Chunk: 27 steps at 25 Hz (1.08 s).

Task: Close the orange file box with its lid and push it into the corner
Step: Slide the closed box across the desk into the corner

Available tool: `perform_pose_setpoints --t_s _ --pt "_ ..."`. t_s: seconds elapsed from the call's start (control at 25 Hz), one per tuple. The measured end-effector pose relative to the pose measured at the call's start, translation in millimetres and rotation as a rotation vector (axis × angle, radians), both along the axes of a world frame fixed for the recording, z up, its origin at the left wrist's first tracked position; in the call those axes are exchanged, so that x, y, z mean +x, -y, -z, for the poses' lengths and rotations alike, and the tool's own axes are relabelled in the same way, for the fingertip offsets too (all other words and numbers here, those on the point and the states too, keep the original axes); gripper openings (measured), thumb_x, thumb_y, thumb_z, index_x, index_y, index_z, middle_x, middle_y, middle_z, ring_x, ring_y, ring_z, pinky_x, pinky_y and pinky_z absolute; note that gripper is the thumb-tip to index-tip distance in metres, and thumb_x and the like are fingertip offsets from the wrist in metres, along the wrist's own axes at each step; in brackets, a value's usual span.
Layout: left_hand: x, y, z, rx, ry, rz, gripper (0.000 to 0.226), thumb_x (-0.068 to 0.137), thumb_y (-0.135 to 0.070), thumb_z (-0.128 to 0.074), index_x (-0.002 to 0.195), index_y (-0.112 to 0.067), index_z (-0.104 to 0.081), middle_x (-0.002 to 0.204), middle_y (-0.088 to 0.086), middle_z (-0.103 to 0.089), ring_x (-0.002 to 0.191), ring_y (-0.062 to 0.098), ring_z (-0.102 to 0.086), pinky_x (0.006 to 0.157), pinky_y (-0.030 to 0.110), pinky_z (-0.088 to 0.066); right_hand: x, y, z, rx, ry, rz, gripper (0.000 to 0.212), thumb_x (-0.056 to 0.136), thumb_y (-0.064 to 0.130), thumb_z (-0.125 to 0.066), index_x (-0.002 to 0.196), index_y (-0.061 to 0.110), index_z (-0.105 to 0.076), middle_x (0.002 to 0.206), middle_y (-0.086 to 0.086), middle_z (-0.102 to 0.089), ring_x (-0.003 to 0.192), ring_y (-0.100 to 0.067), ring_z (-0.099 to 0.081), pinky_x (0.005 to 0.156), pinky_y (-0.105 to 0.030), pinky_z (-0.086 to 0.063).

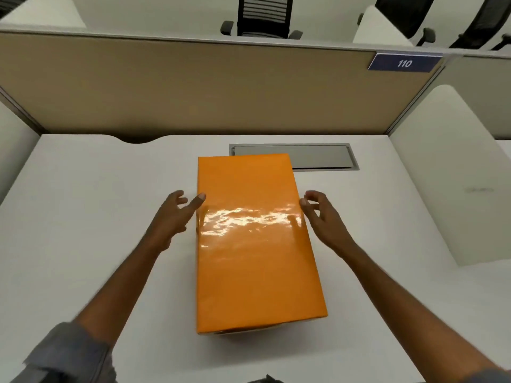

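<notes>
The orange file box [254, 241] sits mid-counter [83, 217] with its lid [249, 189] already on, its far end over a grey cable hatch [323, 156]. Both hands are open — the left hand [174, 214] fingertip-touching the lid's edge, the right hand [320, 217] just beside it. The glossy wrap looks slippery and the walls stiff — flat palms low on the sides should slide it best.

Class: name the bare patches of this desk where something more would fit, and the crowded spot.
Bare desk lies left of the left hand, and between the right hand and the side panel. Crowded: the middle, with the orange box and the grey hatch behind.
</notes>
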<state>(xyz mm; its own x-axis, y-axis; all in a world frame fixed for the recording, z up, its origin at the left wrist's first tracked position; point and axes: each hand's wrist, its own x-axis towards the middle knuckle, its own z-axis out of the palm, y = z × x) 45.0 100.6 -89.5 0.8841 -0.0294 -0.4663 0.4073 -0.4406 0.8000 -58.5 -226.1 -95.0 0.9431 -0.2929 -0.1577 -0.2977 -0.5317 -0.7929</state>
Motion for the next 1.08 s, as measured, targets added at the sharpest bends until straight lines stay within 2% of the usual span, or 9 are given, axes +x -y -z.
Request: perform_pose_setpoints --t_s 0.08,0.2,0.28,0.44,0.56,0.64,0.8,0.92,1.08 --pt "43.1 20.9 -2.5 0.026 0.066 0.005 0.096 0.079 -0.064 -0.065 0.155 -0.020 -0.024 0.160 0.010 -0.035 0.140 0.036 -0.042 0.099 0.054 -0.048 55.8 -7.5 -8.2 -0.106 0.059 -0.063 0.053 0.104 0.044 -0.048 0.147 0.013 -0.046 0.152 -0.009 -0.052 0.138 -0.027 -0.050 0.109 -0.042 -0.044" --pt "91.3 42.8 -1.8 0.021 0.002 0.045 0.094 0.084 -0.050 -0.070 0.157 -0.023 -0.017 0.164 0.011 -0.025 0.144 0.041 -0.034 0.102 0.061 -0.043 116.9 -13.8 -5.1 -0.312 0.071 -0.192 0.057 0.104 0.045 -0.048 0.152 0.014 -0.043 0.161 -0.011 -0.041 0.151 -0.031 -0.032 0.121 -0.051 -0.030" --pt "111.8 49.4 5.5 0.058 0.011 0.115 0.085 0.087 -0.038 -0.072 0.156 -0.028 -0.022 0.163 0.010 -0.026 0.143 0.042 -0.035 0.101 0.061 -0.043 139.9 -15.1 7.6 -0.387 0.018 -0.276 0.062 0.103 0.048 -0.047 0.155 0.015 -0.037 0.167 -0.009 -0.031 0.156 -0.031 -0.019 0.123 -0.052 -0.024" --pt "128.9 50.5 25.2 0.068 0.024 0.127 0.061 0.088 -0.030 -0.072 0.145 -0.031 -0.048 0.155 0.009 -0.040 0.135 0.040 -0.044 0.091 0.051 -0.048 142.7 -16.3 38.7 -0.307 0.055 -0.236 0.062 0.104 0.048 -0.045 0.157 0.017 -0.032 0.169 -0.004 -0.026 0.159 -0.023 -0.009 0.125 -0.045 -0.018" --pt "127.3 49.2 34.0 0.065 0.042 0.091 0.059 0.088 -0.034 -0.071 0.143 -0.035 -0.048 0.155 0.006 -0.041 0.133 0.037 -0.046 0.085 0.044 -0.046 140.7 -14.9 50.1 -0.271 0.094 -0.204 0.063 0.104 0.049 -0.044 0.158 0.019 -0.032 0.169 -0.001 -0.025 0.159 -0.020 -0.007 0.124 -0.042 -0.017" --pt "122.0 53.4 35.8 0.093 0.066 0.090 0.066 0.090 -0.038 -0.068 0.149 -0.033 -0.039 0.158 0.007 -0.036 0.138 0.037 -0.042 0.097 0.049 -0.046 141.2 -12.8 49.8 -0.256 0.088 -0.214 0.063 0.104 0.049 -0.044 0.158 0.019 -0.032 0.170 -0.001 -0.024 0.159 -0.020 -0.006 0.125 -0.045 -0.017" --pt "82.0 54.4 30.3 0.122 0.126 -0.007 0.091 0.089 -0.055 -0.061 0.159 -0.027 -0.010 0.166 0.007 -0.022 0.148 0.035 -0.030 0.114 0.058 -0.034 130.3 -13.4 32.8 -0.260 0.010 -0.273 0.068 0.105 0.047 -0.044 0.162 0.019 -0.020 0.173 -0.003 -0.005 0.160 -0.024 0.007 0.128 -0.054 -0.012" --pt "12.1 35.1 21.7 0.030 0.000 -0.012 0.101 0.078 -0.066 -0.065 0.157 -0.031 -0.015 0.164 0.003 -0.029 0.144 0.033 -0.039 0.108 0.058 -0.041 70.3 -22.0 23.1 -0.293 0.014 -0.286 0.073 0.103 0.053 -0.041 0.163 0.023 -0.013 0.173 0.000 0.004 0.159 -0.022 0.012 0.128 -0.053 -0.009" --pt "-98.0 3.0 15.8 -0.023 -0.162 0.096 0.108 0.057 -0.072 -0.072 0.150 -0.044 -0.024 0.153 -0.005 -0.043 0.132 0.026 -0.050 0.091 0.047 -0.051 -62.6 -39.2 35.9 -0.398 -0.054 -0.375 0.079 0.098 0.073 -0.024 0.163 0.034 0.001 0.172 0.009 0.015 0.158 -0.013 0.018 0.127 -0.046 -0.004"
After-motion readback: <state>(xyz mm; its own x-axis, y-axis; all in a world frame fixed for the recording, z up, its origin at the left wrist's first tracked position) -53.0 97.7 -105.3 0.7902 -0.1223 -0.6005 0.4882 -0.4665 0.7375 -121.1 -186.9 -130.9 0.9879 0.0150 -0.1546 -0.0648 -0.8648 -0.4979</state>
